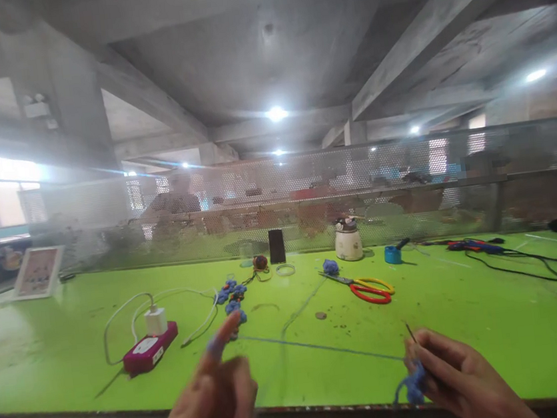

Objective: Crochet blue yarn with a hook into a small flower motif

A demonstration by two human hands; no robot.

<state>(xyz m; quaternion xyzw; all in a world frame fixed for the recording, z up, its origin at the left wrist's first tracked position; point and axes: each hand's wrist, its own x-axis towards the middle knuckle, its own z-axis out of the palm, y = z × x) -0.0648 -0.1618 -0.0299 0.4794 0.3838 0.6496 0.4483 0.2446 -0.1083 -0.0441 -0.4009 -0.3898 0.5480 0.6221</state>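
Observation:
My left hand point(207, 401) is raised at the table's front edge, index finger pointing up and the other fingers curled in. Blue yarn point(319, 346) loops about that index finger and runs taut across to my right hand point(461, 376). Pinched in my right hand are a thin dark crochet hook point(410, 332), tip up, and a small blue crochet piece point(413, 385) hanging below. A ball of blue yarn point(331, 267) lies farther back, with a slack strand trailing from it. Just beyond my left fingertip lie blue crocheted pieces point(233, 298) with orange spots.
Scissors point(368, 289) with red and yellow handles lie mid-table. A purple power strip point(151, 347) with a white charger point(156, 320) sits left. A phone-like black slab point(277, 246), a cream jar point(348, 240) and a blue container point(393, 254) stand near the mesh partition point(285, 175).

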